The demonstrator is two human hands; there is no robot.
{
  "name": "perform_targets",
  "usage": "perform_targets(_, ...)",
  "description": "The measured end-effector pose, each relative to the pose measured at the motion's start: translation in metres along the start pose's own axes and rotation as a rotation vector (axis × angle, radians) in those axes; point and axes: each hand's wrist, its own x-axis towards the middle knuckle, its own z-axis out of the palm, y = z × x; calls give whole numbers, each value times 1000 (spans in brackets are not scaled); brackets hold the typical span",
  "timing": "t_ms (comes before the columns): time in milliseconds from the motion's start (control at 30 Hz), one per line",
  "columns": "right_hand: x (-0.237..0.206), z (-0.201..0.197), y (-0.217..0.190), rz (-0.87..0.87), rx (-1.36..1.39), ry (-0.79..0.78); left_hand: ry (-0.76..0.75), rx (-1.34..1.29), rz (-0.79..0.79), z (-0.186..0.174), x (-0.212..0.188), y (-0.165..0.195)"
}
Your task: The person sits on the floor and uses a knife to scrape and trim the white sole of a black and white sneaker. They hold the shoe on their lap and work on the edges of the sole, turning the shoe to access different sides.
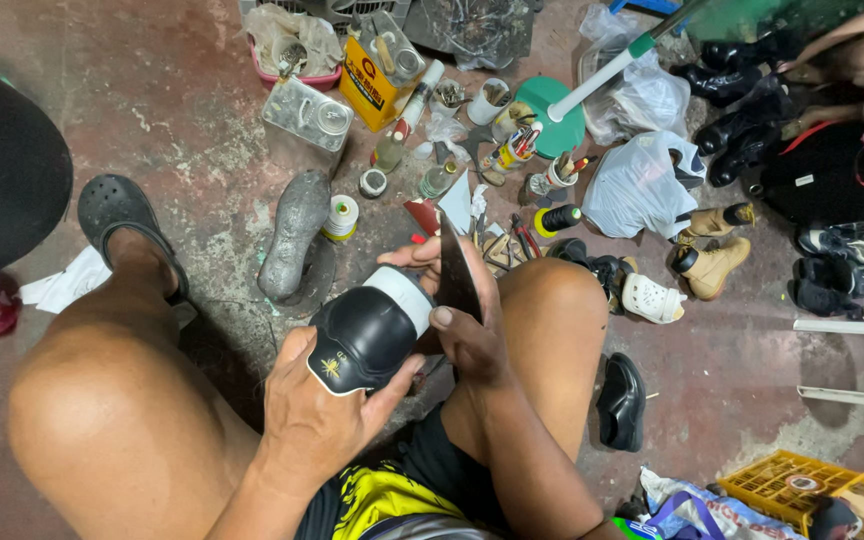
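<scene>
My left hand (317, 415) grips the heel end of a black shoe with a white sole (372, 330), held between my knees. My right hand (462, 315) holds a flat dark blade (455, 270) upright against the shoe's sole, thumb pressed on the blade's lower edge. The fingers of that hand wrap behind the shoe's toe end and are partly hidden.
A metal shoe last (294, 235) stands on the floor ahead, beside a thread spool (341, 216). Tins, bottles, cups of tools and plastic bags (642, 180) crowd the floor beyond. Tan boots (714, 262), a black shoe (622, 400) and a yellow crate (802, 490) lie right.
</scene>
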Motion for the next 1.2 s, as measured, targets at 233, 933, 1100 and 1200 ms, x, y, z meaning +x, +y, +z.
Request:
perform_targets(233, 7, 8, 2, 44, -49, -23, -3, -56, -86, -3, -1, -2)
perform_targets(933, 13, 17, 26, 271, 36, 187, -167, -488, -511, -26, 1, -13)
perform_targets(1100, 5, -9, 53, 511, 282, 341, 124, -177, -147, -39, 2, -1)
perform_targets(1200, -2, -39, 79, 427, 239, 385, 250, -60, -233, -48, 4, -2)
